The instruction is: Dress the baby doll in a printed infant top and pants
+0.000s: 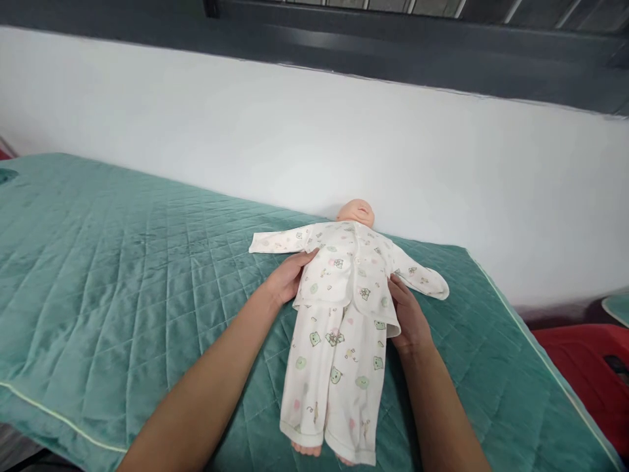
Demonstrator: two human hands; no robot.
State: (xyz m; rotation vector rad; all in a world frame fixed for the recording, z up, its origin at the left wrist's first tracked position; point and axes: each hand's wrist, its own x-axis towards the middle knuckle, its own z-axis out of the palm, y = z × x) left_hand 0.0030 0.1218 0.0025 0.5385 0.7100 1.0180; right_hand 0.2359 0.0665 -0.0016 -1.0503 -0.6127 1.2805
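A baby doll (357,212) lies on its back on a green quilted cover (147,262), its head near the wall and its feet toward me. It wears a white printed jacket (339,265) and matching trousers (331,373), with both sleeves spread sideways. My left hand (292,276) is at the left side of the doll's torso, thumb on the jacket, other fingers hidden under it. At the right side, my right hand (409,313) cups the torso, its fingers partly behind the jacket's edge. Toes show below the trouser cuffs.
A white wall (295,131) stands directly behind the bed, with a dark frame (344,49) above it. The cover's piped edge runs down the right side. Beyond it is a red object (584,373), like a chair. Dark floor shows at the lower left.
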